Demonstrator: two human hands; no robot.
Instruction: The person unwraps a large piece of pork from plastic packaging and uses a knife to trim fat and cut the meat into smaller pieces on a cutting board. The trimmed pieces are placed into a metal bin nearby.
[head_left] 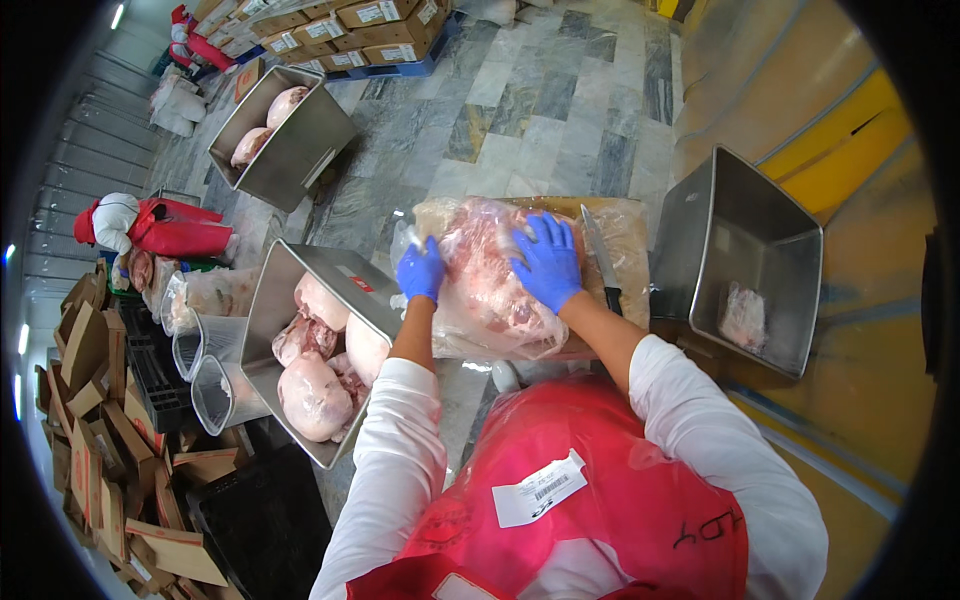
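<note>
Bagged meat (490,285) lies straight ahead, long axis away from body; left hand (420,270) pinches its near-left plastic edge, right hand (548,262) flat on top.

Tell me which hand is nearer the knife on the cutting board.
Right. The right hand rests on the bagged meat just left of the knife, close but apart from it. The left hand grips the bag's far left edge.

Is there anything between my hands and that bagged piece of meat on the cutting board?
Nothing visible. The left hand grips the plastic at the edge of the bagged meat, and the right hand lies flat on top. The knife lies to the right, clear of both hands.
</note>
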